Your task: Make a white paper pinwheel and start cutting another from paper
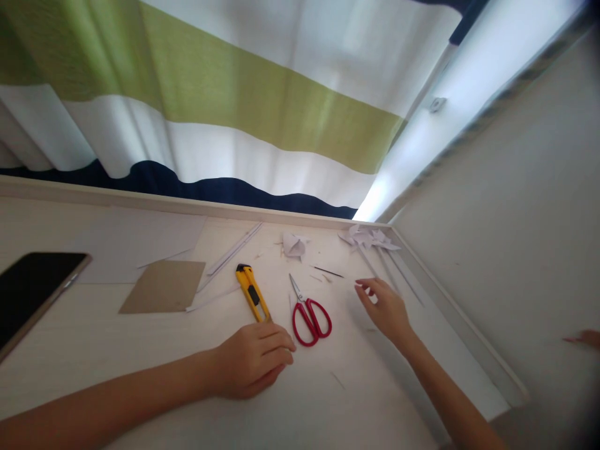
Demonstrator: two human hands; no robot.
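My left hand (pixel 257 362) rests on the white table with its fingers curled, and whatever is under them is hidden. Just beyond it lies a yellow box cutter (pixel 253 292), its near end by my knuckles. A pair of red-handled scissors (pixel 309 319) lies between my hands, points facing away and blades nearly together. My right hand (pixel 387 309) is raised over the table at the right, thumb and fingers drawn together; anything between them is too small to make out. Beyond it several white paper pinwheels (pixel 372 237) on thin paper sticks lie in the corner.
A folded white paper piece (pixel 294 245) and a thin dark stick (pixel 328 272) lie farther back among scraps. To the left are paper strips (pixel 234 250), brown cardboard (pixel 164 287), white sheets (pixel 135 240) and a phone (pixel 35 294). Part of another hand (pixel 588 339) shows at the right edge.
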